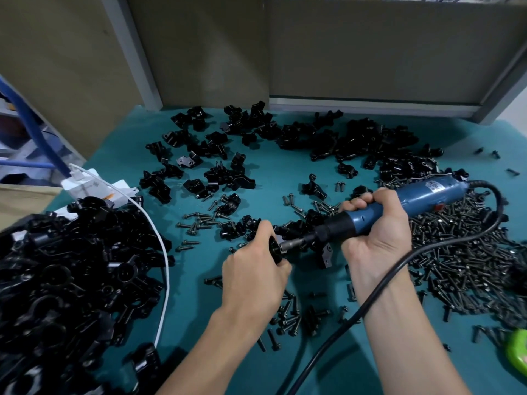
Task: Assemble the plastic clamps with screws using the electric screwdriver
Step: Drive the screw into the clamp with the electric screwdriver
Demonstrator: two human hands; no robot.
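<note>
At lower centre the left hand (253,269) has its fingers clamped on a black clamp (276,249). The right hand (376,232) grips the blue screwdriver (413,203), bit against the clamp. Mid-task, I judge: the heap (71,266) at lower left looks done, while many loose parts (356,138) and screws (470,252) remain. Bare counter (273,172) is scarce, and the cord (385,283) crosses the right wrist.

Teal surface (285,172) sits up against drab olive-tan wall panels (385,49) with grey metal framing (137,52), fairly dim lighting.
</note>
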